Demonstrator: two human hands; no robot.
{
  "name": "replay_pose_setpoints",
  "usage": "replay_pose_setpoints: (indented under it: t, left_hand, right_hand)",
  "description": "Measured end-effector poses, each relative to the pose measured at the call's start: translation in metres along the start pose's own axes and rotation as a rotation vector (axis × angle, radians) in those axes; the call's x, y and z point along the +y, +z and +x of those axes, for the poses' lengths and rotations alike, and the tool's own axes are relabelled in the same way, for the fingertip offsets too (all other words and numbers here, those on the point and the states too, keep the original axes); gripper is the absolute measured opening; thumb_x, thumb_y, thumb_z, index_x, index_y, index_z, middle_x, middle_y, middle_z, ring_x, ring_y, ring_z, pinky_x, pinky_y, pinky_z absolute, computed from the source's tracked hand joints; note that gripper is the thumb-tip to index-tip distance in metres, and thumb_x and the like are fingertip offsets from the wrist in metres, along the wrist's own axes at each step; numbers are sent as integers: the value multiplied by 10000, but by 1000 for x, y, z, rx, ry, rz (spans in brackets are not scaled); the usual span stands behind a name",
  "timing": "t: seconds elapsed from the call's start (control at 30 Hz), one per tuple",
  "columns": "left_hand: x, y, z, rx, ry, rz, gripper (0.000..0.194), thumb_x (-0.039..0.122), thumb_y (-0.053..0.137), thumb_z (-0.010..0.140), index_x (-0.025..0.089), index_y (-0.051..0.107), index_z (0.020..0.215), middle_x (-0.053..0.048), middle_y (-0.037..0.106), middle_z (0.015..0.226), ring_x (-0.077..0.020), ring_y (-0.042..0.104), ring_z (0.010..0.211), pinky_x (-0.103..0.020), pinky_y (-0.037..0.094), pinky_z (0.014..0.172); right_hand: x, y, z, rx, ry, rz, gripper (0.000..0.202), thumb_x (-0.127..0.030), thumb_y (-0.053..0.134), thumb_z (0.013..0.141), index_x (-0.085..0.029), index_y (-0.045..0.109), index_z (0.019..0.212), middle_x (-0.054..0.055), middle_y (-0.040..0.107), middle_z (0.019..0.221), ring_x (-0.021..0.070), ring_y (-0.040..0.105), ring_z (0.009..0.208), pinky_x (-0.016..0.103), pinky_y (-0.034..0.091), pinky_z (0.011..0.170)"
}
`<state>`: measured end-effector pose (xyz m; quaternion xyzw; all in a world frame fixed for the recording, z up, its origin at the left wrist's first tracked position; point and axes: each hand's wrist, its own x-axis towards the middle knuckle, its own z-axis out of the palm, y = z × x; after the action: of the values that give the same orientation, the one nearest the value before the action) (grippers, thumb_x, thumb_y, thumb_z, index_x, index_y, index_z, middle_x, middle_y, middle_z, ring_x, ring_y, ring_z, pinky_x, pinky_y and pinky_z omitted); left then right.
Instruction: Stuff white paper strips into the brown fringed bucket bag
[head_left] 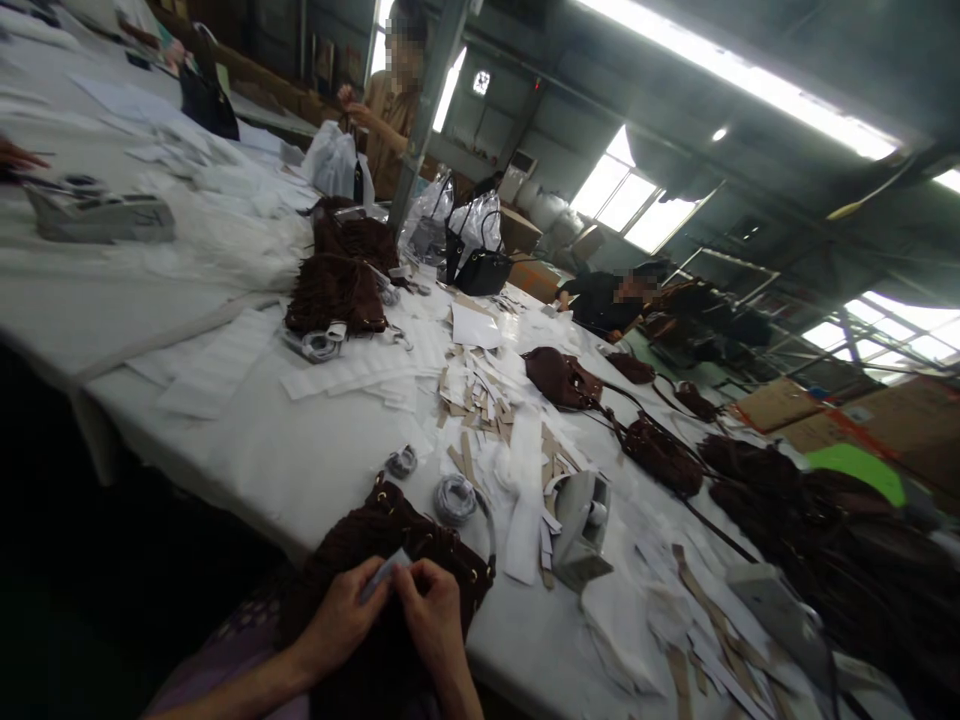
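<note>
Down at the near edge of the bench point(247, 450), a small pale strip point(382, 574) is pinched between the left hand point(341, 620) and the right hand point(435, 615), both clenched on it with fingertips meeting above a dark brown bag point(405, 560). The bag is kept half on the bench and half toward the lap, seemingly so that it is steadied close under the hands. Just beyond it, two rolls of tape point(454, 498) are laid within easy reach, and a heap of paper and card scraps point(487, 400) is spread past them. Bare white bench is left only to the left of the bag; to the right the room is taken up by a grey tool point(581, 530), more scraps and further brown bags point(660, 450). A stack of finished brown bags point(337, 290) is set well apart, farther back, where other people are at work.
</note>
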<state>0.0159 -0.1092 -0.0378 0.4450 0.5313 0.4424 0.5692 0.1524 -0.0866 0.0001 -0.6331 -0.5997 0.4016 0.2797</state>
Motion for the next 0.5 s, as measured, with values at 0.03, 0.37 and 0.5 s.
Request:
replay_pose_setpoints:
  t: [0.03,0.37,0.5]
  left_hand:
    - [-1,0,0,4,17,17,353,524,584,786,181,663,764,-14,628,652,-182,556,651,-251,446,643]
    - [6,-8,-3,-90,29,-43,295,455,575,830,177,674,820,-33,654,747,-175,579,693,-256,446,666]
    - [12,-6,-5,-201,-253,-508,296,435,621,816,140,634,790,13,561,621,-75,447,495,-185,339,466]
  right_hand:
    - [2,3,2,26,12,-46,380,-468,591,773,-161,594,547,-34,509,510,109,441,520,229,326,519]
    - [7,1,6,-23,64,-296,573,-594,528,777,-197,362,398,-40,285,406,96,331,423,265,170,450]
    - [15,-2,5,-158,57,-6,555,-622,455,819,-177,474,487,-29,403,437,92,374,417,232,233,424]
